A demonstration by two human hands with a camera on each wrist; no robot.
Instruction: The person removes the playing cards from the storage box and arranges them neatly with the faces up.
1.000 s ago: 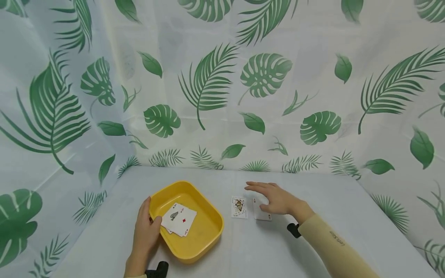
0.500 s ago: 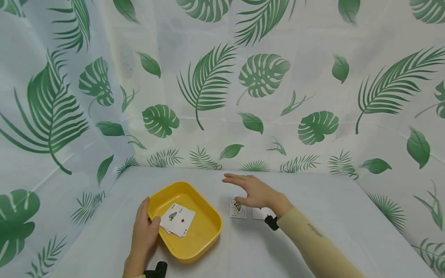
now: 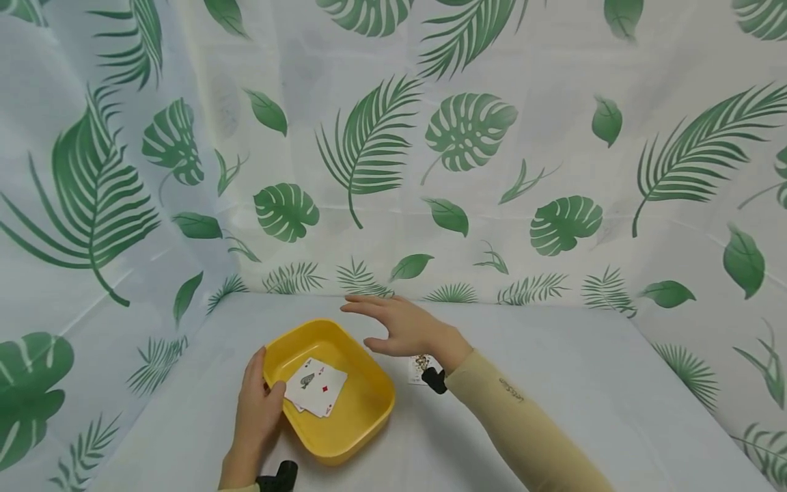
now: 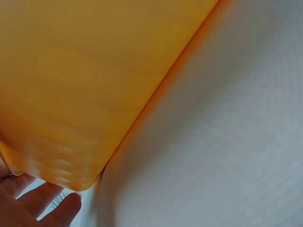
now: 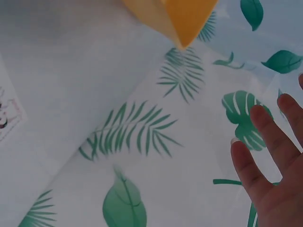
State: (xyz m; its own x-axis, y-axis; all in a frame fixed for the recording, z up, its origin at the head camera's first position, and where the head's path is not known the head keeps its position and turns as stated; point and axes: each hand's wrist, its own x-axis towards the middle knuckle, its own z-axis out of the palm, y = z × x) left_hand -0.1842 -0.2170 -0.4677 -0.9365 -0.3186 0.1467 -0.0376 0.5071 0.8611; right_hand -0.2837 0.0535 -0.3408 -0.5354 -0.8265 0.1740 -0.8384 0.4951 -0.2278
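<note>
"How do the hands lie before us?"

"We see the left hand at the near-left side of a yellow tray, gripping its rim: thumb over the edge, fingers along the outside wall. The right hand hangs in the air beside the tray's far-right rim, fingers stretched and spread from the thumb — we find nothing in it."

"And the cards?"

"A few overlapping playing cards lie face up inside the tray, toward its left; we make out a spade and a diamond. To the tray's right, flat on the white table, lies a picture card."

"Anything in our way?"

"Yes — the right wrist and its black strap cover much of that card. Behind everything hangs a leaf-print sheet."
</note>
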